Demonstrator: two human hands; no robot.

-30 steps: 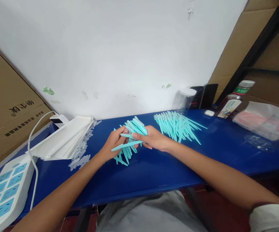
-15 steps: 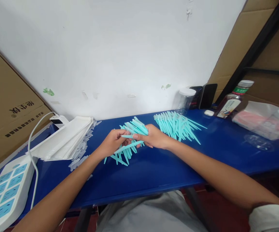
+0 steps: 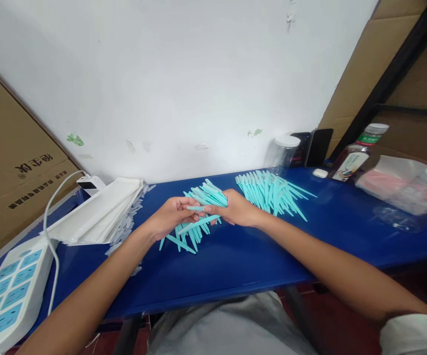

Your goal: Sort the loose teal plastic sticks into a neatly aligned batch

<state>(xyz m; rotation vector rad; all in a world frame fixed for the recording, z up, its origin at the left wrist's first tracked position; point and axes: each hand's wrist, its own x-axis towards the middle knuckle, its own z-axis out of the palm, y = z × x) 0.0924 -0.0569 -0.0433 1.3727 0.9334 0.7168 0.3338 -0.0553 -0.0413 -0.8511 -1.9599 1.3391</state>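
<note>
My right hand [image 3: 235, 208] is closed round a bundle of slim turquoise sticks [image 3: 213, 195] that look like eyebrow razors. Its thumb presses on a single razor [image 3: 195, 208], whose tip points left. My left hand [image 3: 172, 214] meets it there, thumb and fingers pinched at that razor's end; the exact contact is partly hidden. Below both hands lies a loose pile of the same razors [image 3: 186, 241] on the blue table. To the right, a second, fanned-out pile of razors [image 3: 268, 192] rests near the wall.
Small translucent plastic pieces [image 3: 124, 228] lie beside a stack of white sleeves [image 3: 95, 212]. A power strip [image 3: 14, 291] with a white cable stands at left. At right are a lidded clear jar [image 3: 285, 153], phones [image 3: 319, 148], a bottle [image 3: 357, 153] and a bag with pink contents [image 3: 394, 182].
My left hand has turned slightly, its fingers now nearer the tip of the single razor. My right hand keeps the bundle in almost the same spot.
</note>
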